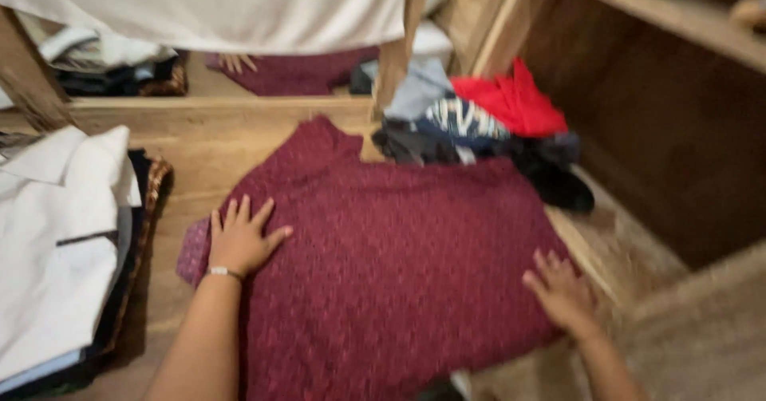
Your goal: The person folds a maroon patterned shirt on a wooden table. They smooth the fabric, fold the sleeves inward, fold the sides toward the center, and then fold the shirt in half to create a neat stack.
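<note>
A dark red patterned garment (pixel 391 265) lies spread flat on a wooden surface (pixel 199 150). My left hand (pixel 239 237) presses flat on its left edge, fingers apart, a thin bracelet on the wrist. My right hand (pixel 562 289) rests open on the garment's right edge, blurred. Neither hand grips anything.
A stack of folded clothes topped by a white shirt (pixel 60 233) sits at the left. A loose heap of clothes, with a red piece (pixel 519 102), a striped piece (pixel 467 120) and dark items, lies behind. A wooden wall (pixel 670 130) rises at right. A mirror (pixel 263 70) behind reflects the scene.
</note>
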